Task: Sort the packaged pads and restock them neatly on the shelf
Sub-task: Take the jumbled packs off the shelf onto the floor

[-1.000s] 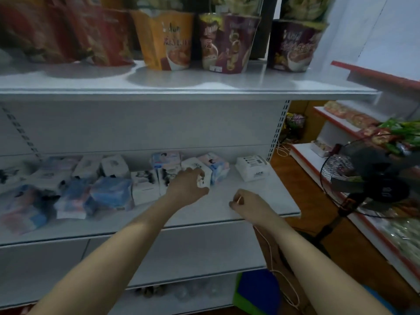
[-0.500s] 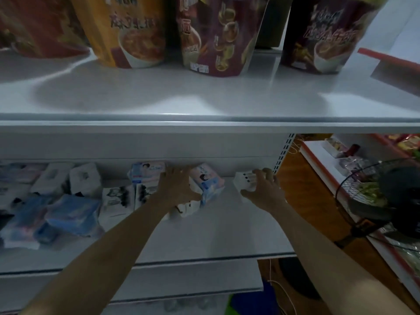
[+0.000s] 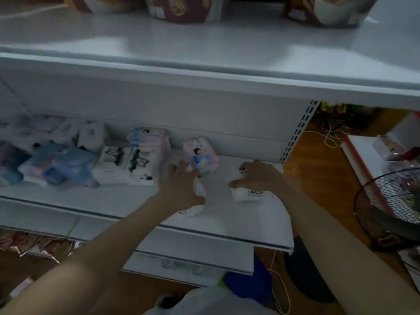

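Two packs in play: my left hand (image 3: 181,187) clutches a soft white pack (image 3: 193,209), my right hand (image 3: 259,176) clamps the white pack at three o'clock (image 3: 250,194); light, squashy, best taken by the sides.

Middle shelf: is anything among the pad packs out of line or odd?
Yes. The blue packs at the left lie heaped and overlapping, and the pink-and-blue pack sits angled, unlike the two white packs standing side by side.

Packs crowd the left of the middle shelf (image 3: 127,201) — one pack (image 3: 201,155) stands at the back, centre; another pack (image 3: 248,193) lies right, nearer the front. Pouches (image 3: 181,10) sit on the shelf above; a fan (image 3: 395,201) stands far right.
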`<state>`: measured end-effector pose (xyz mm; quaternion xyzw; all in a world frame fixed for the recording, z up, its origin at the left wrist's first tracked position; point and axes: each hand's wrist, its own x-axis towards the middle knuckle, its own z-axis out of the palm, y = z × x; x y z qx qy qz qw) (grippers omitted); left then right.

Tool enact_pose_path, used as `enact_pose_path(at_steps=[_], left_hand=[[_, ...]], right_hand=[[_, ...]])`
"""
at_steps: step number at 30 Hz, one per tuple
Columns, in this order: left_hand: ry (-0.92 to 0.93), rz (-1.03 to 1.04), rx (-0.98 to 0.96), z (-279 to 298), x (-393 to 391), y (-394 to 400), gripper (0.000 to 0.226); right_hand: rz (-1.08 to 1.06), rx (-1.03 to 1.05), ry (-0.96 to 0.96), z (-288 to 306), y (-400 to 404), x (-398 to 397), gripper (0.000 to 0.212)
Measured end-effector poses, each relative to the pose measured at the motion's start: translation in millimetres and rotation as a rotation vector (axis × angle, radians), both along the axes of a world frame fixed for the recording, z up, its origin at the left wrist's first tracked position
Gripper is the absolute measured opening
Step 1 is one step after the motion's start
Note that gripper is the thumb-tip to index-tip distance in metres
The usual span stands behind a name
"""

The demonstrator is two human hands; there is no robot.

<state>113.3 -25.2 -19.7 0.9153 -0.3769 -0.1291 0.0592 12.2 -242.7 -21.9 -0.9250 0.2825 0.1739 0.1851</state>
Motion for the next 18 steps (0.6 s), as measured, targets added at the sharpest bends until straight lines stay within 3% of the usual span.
enact_pose_path(at_steps=[3,8,11,14,18], left_hand=[[0.111,0.02,-0.115,-8.0,-22.7,0.3,0.071],[0.094,0.086,-0.188,-10.3,-51.3,9.5,0.067],[0.056,0.144,-0.214,-11.5,-66.6,25.3,0.063],[0.008,0.194,-0.223,-8.9,-75.8,53.1,0.066],[-0.064,0.32,-0.245,-4.8,-84.4,102.7,0.067]], right_hand=[[0.072,0.014,-0.005,-2.4,8.4,-6.5,0.09],[0.288,-0.037,0.088,-15.9,6.7,-22.3,0.123],[0.343,0.047,0.024,-6.7,22.5,-21.4,0.106],[0.383,0.311,-0.05,6.2,62.2,-16.0,0.062],[0.46,0.439,-0.112,8.2,120.3,-15.4,0.054]])
